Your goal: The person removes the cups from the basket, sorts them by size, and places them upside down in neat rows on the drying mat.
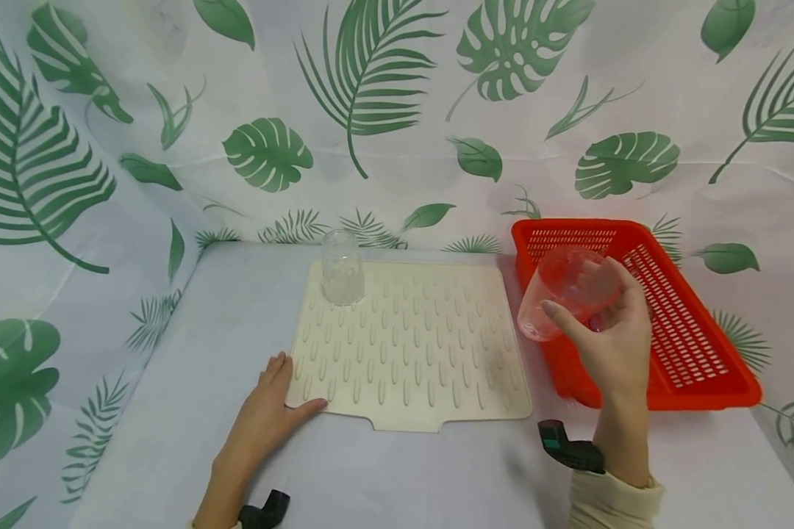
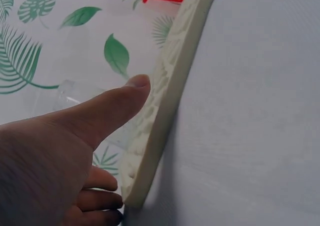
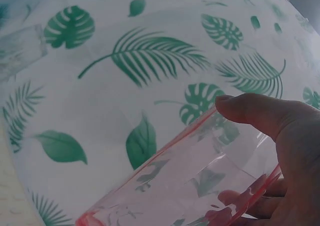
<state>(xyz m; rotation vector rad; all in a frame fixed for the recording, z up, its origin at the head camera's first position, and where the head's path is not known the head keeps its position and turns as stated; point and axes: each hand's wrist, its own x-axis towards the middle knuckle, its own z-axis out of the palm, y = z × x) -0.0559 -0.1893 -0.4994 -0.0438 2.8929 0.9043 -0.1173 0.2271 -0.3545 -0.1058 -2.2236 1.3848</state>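
Note:
My right hand (image 1: 618,334) grips a see-through cup (image 1: 548,297) with a pinkish tinge, thumb on one side and fingers on the other. The cup is tilted in front of the red basket (image 1: 585,389), over its left side. In the right wrist view, the thumb lies at the cup's (image 3: 185,181) rim. My left hand (image 1: 262,411) touches the near left corner of a cream ridged drying mat (image 1: 403,422), thumb at the near edge, fingers along the left side. Another clear glass (image 1: 342,272) stands on the mat's far left corner.
The red slotted basket stands right of the mat, near the back wall. White cloth with green leaf prints (image 1: 384,110) hangs behind and at the sides. A pale grey-white tabletop (image 1: 192,353) lies under everything.

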